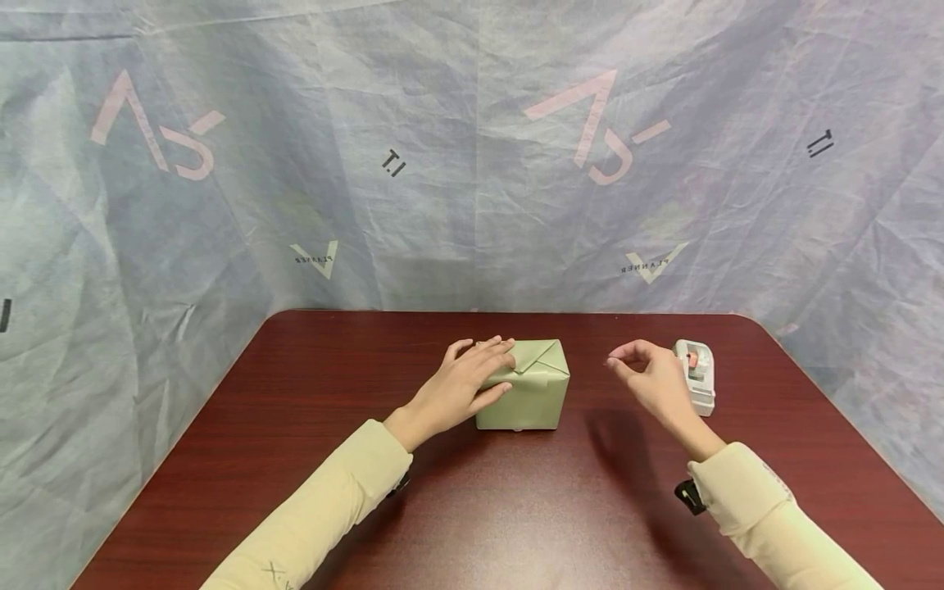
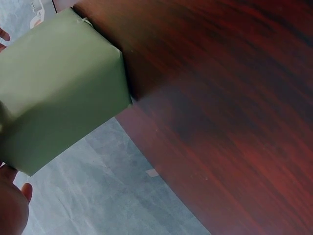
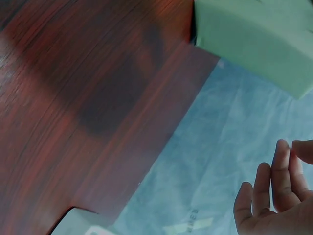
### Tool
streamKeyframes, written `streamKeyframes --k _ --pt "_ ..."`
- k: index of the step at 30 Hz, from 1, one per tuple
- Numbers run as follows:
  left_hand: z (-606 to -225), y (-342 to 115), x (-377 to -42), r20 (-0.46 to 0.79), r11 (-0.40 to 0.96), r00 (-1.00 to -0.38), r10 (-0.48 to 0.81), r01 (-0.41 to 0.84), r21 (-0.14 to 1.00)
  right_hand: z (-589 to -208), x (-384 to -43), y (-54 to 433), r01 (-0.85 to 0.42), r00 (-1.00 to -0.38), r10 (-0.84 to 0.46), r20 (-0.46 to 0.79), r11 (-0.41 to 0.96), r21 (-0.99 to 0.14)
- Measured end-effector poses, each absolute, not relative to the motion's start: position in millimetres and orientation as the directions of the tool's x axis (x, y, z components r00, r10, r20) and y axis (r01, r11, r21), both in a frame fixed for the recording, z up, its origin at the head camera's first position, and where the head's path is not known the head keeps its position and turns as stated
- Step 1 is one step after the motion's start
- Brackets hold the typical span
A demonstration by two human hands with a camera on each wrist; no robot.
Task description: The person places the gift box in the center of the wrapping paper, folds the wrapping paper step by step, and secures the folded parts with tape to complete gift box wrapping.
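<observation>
A box wrapped in light green paper [image 1: 525, 401] stands on the dark red table, with folded, overlapping flaps on its top. My left hand [image 1: 465, 378] rests on its top left part, fingers spread over the paper and thumb along the front. To the right of the box, my right hand [image 1: 649, 377] is raised above the table, thumb and index fingertips close together. Whether anything thin is between those fingertips cannot be made out. Beside the right hand lies a white tape dispenser [image 1: 705, 385] with a small roll, partly hidden by that hand.
The dark red wooden table [image 1: 310, 459] has rounded far corners. A grey-blue cloth [image 1: 413, 205] with printed letters hangs behind the table and along both sides. Black bands show at both wrists near the pale sleeves.
</observation>
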State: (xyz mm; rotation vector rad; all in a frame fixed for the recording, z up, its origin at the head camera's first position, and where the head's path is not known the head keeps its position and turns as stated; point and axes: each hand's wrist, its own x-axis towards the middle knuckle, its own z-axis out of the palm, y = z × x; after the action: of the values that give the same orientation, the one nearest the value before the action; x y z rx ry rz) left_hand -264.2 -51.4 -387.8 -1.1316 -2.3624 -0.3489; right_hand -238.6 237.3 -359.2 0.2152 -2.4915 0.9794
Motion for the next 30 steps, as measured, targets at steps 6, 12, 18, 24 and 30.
streamKeyframes --k 6,12,18,24,30 --pt "-387 -51 -264 0.548 0.617 -0.515 0.659 0.787 -0.001 -355 -236 224 -0.337 -0.882 -0.018 0.471 0.724 -0.602" --pt "-387 -52 -264 0.546 0.616 -0.515 0.66 0.788 0.0 -352 -237 210 -0.41 -0.874 -0.084 0.479 0.654 -0.636" --pt "-387 -53 -265 0.525 0.606 -0.547 0.652 0.792 0.073 -348 -240 196 -0.467 -0.877 -0.168 0.449 0.511 -0.721" --pt "-387 -53 -265 0.507 0.599 -0.581 0.636 0.787 0.151 -344 -240 183 -0.477 -0.878 -0.233 0.417 0.469 -0.743" --pt "-386 -53 -265 0.5 0.611 -0.601 0.623 0.773 0.168 -340 -240 175 -0.524 -0.851 -0.316 0.419 0.471 -0.71"
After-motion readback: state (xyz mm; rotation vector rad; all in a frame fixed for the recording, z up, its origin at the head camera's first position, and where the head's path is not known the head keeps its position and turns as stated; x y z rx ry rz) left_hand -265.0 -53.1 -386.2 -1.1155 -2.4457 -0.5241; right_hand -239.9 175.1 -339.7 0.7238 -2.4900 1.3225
